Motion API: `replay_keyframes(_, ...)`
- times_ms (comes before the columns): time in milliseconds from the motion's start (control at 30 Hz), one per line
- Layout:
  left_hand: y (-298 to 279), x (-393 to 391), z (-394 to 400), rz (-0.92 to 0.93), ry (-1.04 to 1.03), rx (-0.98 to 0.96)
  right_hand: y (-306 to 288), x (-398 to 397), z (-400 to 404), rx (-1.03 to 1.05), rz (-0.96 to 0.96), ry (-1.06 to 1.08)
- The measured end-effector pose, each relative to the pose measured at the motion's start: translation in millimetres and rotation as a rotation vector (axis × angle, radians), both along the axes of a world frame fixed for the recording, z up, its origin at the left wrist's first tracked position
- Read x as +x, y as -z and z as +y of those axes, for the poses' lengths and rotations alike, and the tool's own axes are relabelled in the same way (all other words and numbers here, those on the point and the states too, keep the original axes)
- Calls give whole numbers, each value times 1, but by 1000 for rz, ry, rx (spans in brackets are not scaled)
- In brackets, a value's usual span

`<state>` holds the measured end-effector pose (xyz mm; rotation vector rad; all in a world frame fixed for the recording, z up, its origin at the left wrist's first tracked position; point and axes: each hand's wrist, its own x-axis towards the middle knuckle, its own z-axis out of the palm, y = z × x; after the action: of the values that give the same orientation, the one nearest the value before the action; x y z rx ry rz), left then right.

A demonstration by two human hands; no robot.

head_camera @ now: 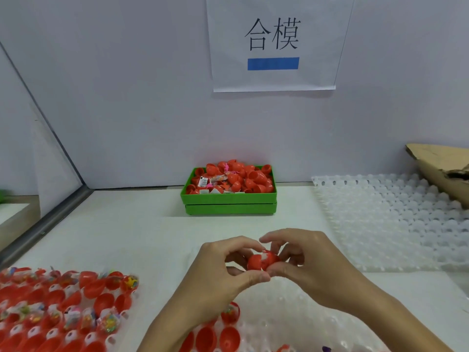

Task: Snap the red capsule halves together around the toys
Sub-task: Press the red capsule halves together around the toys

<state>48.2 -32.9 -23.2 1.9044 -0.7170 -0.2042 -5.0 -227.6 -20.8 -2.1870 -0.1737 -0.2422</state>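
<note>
Mid-closure: left hand (223, 265) and right hand (302, 262) both pinch one small red plastic capsule (262, 261) above the white counter (142, 232), halves nearly mated, pale toy wrapper showing at the seam. Next move needs wrapper tucked, rims aligned, then squeeze.

Red capsule halves (262, 261), glossy smooth plastic with a crinkled clear film wrapper showing at the seam; green bin (228, 199), smooth plastic of duller sheen. Cell trays (396, 219), thin translucent white moulded plastic, dimpled and slightly shiny; table (132, 224), matt white and smooth, edged by a grey metal-looking strip (48, 222). Wall sign (275, 44), matt white paper; box (441, 163), rough brown cardboard.
</note>
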Motion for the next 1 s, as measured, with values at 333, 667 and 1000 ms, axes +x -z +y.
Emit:
replay_keyframes(333, 11, -6, -2, -11, 68, -91, -12, -6, -4, 88, 52, -64)
replay_keyframes(667, 20, -4, 5, 59, 1, -160, -10, -5, -6, 196, 228, -144)
replay_keyframes(1000, 23, -6, 8, 110, 3, -111, 8, -4, -10, 244, 270, -157)
